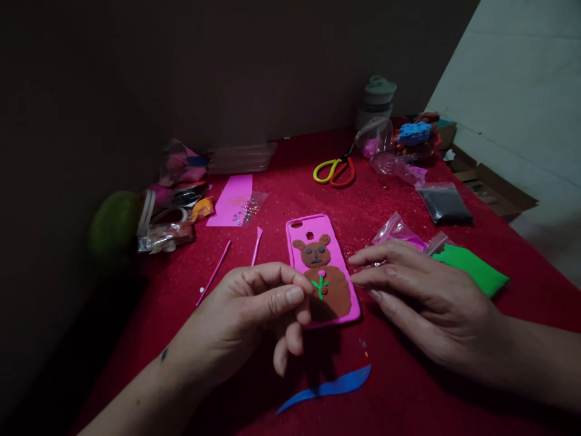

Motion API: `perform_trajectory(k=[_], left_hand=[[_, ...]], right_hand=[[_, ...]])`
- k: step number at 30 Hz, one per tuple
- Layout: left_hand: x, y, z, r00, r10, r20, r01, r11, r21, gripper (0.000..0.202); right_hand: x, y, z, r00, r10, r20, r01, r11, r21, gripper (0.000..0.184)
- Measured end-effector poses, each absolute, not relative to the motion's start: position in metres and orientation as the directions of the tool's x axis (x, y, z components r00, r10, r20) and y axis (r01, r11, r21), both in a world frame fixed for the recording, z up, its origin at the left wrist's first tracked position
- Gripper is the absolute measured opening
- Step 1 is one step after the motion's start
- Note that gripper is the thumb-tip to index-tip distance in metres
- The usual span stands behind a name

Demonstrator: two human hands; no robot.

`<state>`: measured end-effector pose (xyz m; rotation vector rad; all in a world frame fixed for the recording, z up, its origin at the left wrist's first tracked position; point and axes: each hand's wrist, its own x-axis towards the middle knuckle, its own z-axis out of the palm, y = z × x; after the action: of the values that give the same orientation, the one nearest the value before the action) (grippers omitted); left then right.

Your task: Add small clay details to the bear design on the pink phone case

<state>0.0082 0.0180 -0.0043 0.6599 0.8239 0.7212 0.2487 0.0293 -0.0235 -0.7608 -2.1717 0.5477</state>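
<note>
A pink phone case [323, 230] lies on the red cloth [281, 194], bearing a brown clay bear with a small green and pink flower [321, 284]. My left hand [254, 315] hovers at the case's lower left corner, thumb and fingers pinched together; what they hold, if anything, is too small to name. My right hand [422, 297] rests flat beside the case's right edge, fingers stretched out toward it and holding nothing. A green clay bag [472, 269] lies just behind my right hand.
A blue modelling tool [327, 387] lies near the front edge. Two pink tools [213, 272] lie left of the case, pink paper with gems [233, 200] behind them. Scissors [334, 171], clay bags [445, 203] and a grey container [376, 100] sit at the back. More packets [172, 212] crowd the left.
</note>
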Motion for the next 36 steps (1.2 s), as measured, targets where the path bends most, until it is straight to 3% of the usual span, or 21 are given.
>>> perform_trajectory(k=[8,13,17,29,36], left_hand=[[0.006,0.019,-0.006,0.511,0.769,-0.385,-0.36,0.598,0.717,0.013],[0.006,0.02,-0.005,0.498,0.766,-0.407,-0.365,0.611,0.702,0.011],[0.008,0.02,-0.004,0.521,0.754,-0.4,-0.354,0.617,0.703,0.013],[0.01,0.02,-0.005,0.539,0.742,-0.399,-0.396,0.641,0.657,0.022],[0.014,0.015,-0.005,0.57,0.714,-0.407,-0.345,0.658,0.669,0.017]], right_hand=[[0.25,0.035,-0.022,-0.538,0.675,0.505,0.376,0.728,-0.573,0.023],[0.26,0.041,-0.022,-0.62,0.721,0.31,0.599,0.69,-0.405,0.034],[0.262,0.041,-0.025,-0.671,0.705,0.231,0.639,0.707,-0.303,0.043],[0.267,0.039,-0.03,-0.618,0.762,0.194,0.656,0.636,-0.406,0.043],[0.271,0.033,-0.031,-0.584,0.759,0.288,0.567,0.635,-0.525,0.062]])
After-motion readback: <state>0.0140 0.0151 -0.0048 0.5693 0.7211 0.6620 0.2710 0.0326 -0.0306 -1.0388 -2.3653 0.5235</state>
